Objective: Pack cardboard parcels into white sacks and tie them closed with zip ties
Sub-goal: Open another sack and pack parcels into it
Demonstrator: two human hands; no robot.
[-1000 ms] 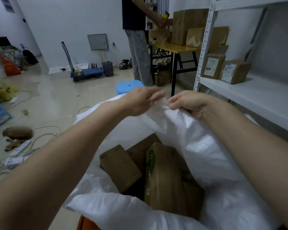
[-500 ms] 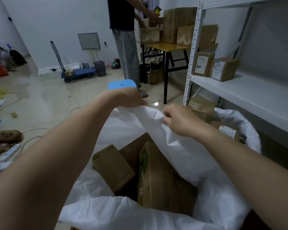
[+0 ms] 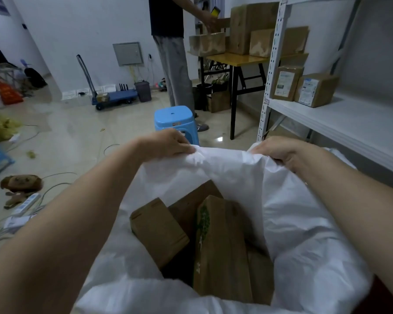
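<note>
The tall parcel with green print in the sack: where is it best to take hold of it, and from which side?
Take the tall parcel by its narrow upper end, coming from above through the mouth of the white sack. It stands almost upright and that end is bare, while a smaller parcel leans at its left and sack cloth crowds its right. Both hands now hold the sack's far edge: left hand, right hand.

Below the left hand (image 3: 166, 143) and right hand (image 3: 281, 152), cardboard parcels (image 3: 220, 245) fill the sack mouth (image 3: 304, 234); shelf (image 3: 340, 123) crowds the right.
</note>
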